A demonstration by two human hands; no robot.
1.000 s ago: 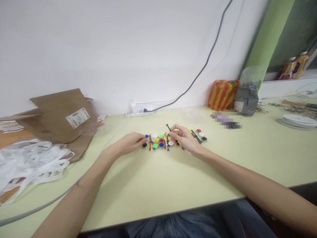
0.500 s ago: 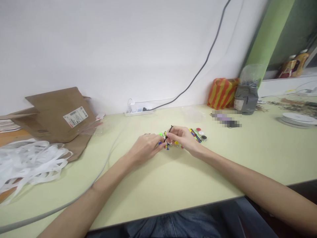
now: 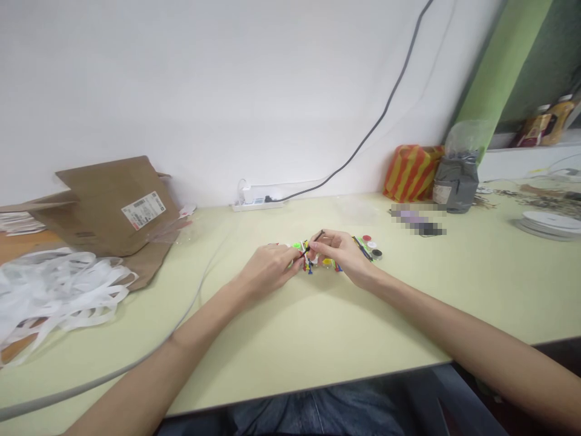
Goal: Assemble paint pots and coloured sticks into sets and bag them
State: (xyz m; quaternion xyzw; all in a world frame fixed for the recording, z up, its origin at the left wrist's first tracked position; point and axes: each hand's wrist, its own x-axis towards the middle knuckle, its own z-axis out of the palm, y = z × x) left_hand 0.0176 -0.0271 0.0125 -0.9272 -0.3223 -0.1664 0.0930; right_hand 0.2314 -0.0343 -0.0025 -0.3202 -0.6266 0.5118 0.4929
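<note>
Small round coloured caps (image 3: pixel 373 248) and thin coloured sticks lie in a cluster at the middle of the pale green table (image 3: pixel 318 327). My right hand (image 3: pixel 340 253) pinches a thin black stick (image 3: pixel 316 237) that slants up to the right. My left hand (image 3: pixel 270 268) rests on the left part of the cluster, its fingertips curled and meeting the right hand's at the stick's lower end. What the left fingertips hold is too small to make out. Both hands hide most of the caps.
A brown cardboard packet (image 3: pixel 113 206) and a heap of white straps (image 3: pixel 54 290) lie at the left. A white power strip (image 3: pixel 256 203) with a grey cable sits by the wall. A striped orange bag (image 3: pixel 411 172), a grey bag (image 3: pixel 456 175) and a flat reel (image 3: pixel 547 221) stand at the right.
My left hand has slid right from the cluster's left end to meet my right hand. The black stick has tilted from leaning left to leaning right.
</note>
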